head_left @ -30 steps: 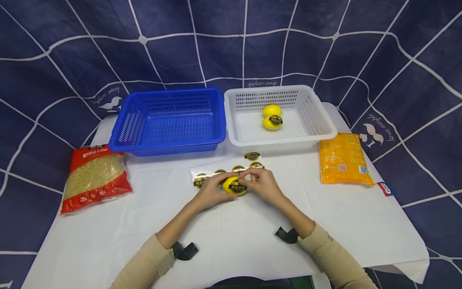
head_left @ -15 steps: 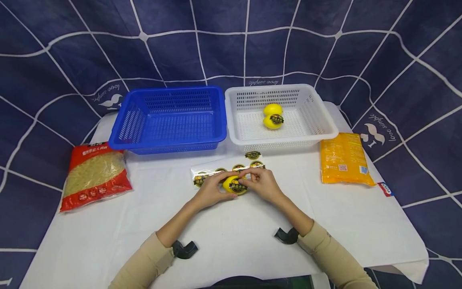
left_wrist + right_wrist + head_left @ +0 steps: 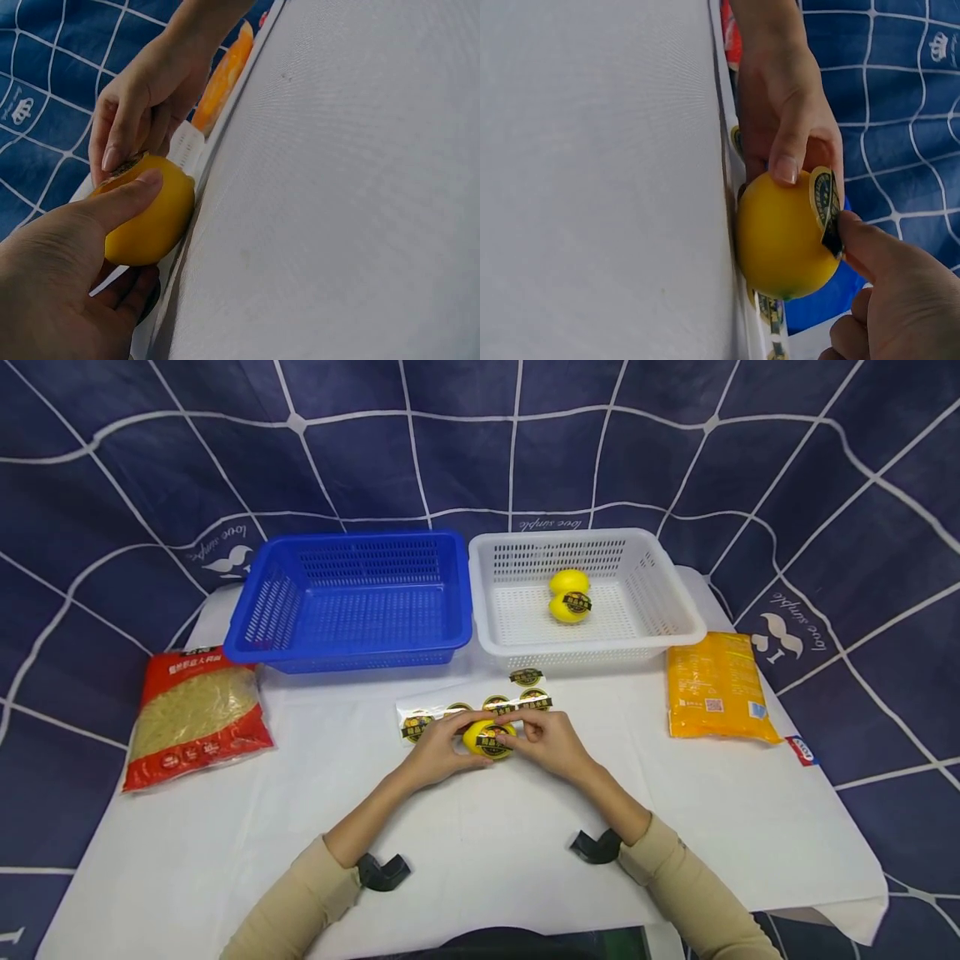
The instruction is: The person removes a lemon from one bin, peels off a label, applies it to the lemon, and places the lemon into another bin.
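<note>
Head view: left hand and right hand meet at mid-table over a yellow lemon, both curled about it, just before a glossy sticker sheet. Right wrist view alone shows the round black-and-gold sticker partly on the smooth rind, its lower edge pinched by the right thumb (the left thumb presses the fruit's top). Behind stand a perforated blue basket and a white basket holding two lemons. White tablecloth lies bare toward the near edge.
</note>
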`<state>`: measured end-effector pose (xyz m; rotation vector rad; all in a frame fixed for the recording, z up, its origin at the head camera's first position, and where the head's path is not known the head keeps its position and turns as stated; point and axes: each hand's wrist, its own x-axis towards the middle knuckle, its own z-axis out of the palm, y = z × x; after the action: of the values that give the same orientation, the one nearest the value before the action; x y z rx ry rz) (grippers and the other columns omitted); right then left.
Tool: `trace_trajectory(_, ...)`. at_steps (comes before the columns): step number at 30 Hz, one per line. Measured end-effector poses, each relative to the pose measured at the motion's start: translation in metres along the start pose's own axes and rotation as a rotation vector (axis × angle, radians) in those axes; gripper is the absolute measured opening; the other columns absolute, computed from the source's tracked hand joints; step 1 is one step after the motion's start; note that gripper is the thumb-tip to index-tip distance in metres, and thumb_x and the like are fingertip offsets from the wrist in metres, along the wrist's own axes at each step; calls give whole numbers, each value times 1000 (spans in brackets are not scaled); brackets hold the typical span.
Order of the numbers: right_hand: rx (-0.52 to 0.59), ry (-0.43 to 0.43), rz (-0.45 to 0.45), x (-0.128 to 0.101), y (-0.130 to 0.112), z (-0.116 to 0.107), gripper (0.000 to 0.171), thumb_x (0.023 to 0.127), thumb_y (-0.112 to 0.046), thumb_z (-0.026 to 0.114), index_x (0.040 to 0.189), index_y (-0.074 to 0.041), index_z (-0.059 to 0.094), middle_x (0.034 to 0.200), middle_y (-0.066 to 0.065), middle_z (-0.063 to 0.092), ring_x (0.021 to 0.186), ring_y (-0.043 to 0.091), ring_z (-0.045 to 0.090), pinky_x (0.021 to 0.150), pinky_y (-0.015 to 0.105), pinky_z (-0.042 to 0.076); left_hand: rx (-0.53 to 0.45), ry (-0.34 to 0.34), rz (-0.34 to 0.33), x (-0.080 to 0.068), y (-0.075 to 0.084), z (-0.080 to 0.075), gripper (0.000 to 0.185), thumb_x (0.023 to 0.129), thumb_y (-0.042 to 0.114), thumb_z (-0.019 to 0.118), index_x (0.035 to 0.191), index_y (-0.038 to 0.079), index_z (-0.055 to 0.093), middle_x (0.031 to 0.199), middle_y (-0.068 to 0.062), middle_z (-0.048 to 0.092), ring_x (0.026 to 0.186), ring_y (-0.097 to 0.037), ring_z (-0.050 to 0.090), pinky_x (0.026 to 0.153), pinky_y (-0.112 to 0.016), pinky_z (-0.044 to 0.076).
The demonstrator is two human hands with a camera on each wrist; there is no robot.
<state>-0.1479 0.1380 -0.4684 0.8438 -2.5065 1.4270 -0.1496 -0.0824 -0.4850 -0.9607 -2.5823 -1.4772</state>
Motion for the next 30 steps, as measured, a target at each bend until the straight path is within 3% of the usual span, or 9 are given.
trace_trajectory(6, -51, -4, -124, -2, 7, -1, 27, 77, -23, 76, 102, -14, 72, 48, -9, 31, 44, 3, 25, 39, 18, 23, -23, 0, 1, 0, -1, 1, 67, 65, 22, 85, 125, 16, 57, 117, 5, 61, 103, -10, 57, 90, -27, 47)
trace_trajectory(19, -326, 45, -289, -3, 10, 1, 45, 68, -38, 80, 108, -19, 70, 51, -11, 35, 49, 3, 30, 48, 22, 30, 9, 2, -16, -1, -3, 0, 67, 66, 27, 84, 127, 21, 55, 122, 5, 58, 108, -12, 56, 92, -29, 46)
trace_trajectory(26, -300, 62, -321, -3, 14, 3, 46, 67, -37, 81, 107, -18, 70, 50, -10, 38, 49, 2, 30, 47, 22, 29, 17, -2, 4, -1, -5, -1, 67, 68, 34, 82, 128, 21, 54, 124, 6, 57, 111, -12, 54, 94, -30, 44)
trace_trajectory(30, -284, 52, -321, -2, 16, 3, 44, 68, -36, 81, 107, -18, 70, 50, -11, 37, 49, 1, 29, 48, 22, 30, -11, 5, -19, -1, -5, -2, 57, 75, 38, 75, 126, 23, 56, 123, 6, 58, 109, -13, 55, 93, -31, 45)
